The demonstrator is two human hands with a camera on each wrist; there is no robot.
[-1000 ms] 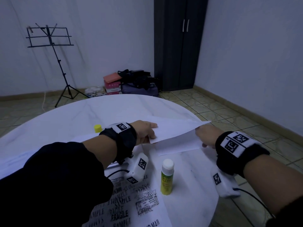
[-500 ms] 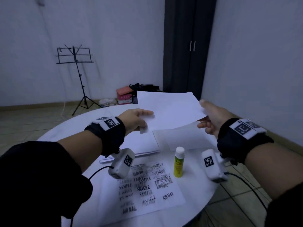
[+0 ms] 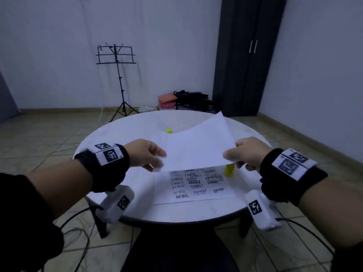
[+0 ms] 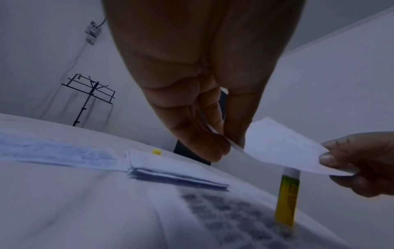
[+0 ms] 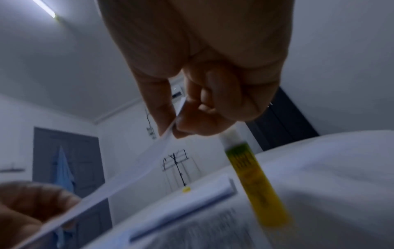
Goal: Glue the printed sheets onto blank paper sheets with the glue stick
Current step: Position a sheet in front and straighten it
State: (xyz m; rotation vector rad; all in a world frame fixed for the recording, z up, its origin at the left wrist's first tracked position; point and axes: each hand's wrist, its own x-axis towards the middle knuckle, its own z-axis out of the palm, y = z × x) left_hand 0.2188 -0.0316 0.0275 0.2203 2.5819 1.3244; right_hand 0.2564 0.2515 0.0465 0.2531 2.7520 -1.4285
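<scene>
Head view: a blank white paper sheet (image 3: 193,143) is held in the air above the round white surface (image 3: 110,134), over a printed white sheet (image 3: 196,185) of black stamp-like lettering that lies flat at the near edge. The blank sheet's near left corner is pinched by the left hand (image 3: 146,155), at about 9 o'clock of the sheet, and its near right corner by the right hand (image 3: 248,153), at about 3 o'clock. Each corner is seen in the wrist views to be caught between thumb and fingertips, the remaining fingers being curled beneath. Both wrists are kept level and well apart, with the backs of the hands upward.

A yellow glue stick with a white cap (image 3: 229,169) stands upright just beside the printed sheet, at about 2 o'clock of it and partly hidden beneath the lifted sheet. A small yellow cap-like object (image 3: 169,131) lies at 12 o'clock, and a stack of paper (image 4: 177,175) rests at about 10 o'clock.

The step in hand is judged to be the placing of the blank sheet. It would best be kept taut and level, squared to the printed sheet's edges, and lowered clear of the glue stick so that it is not toppled. One edge should be set down first, so that creases are avoided.
</scene>
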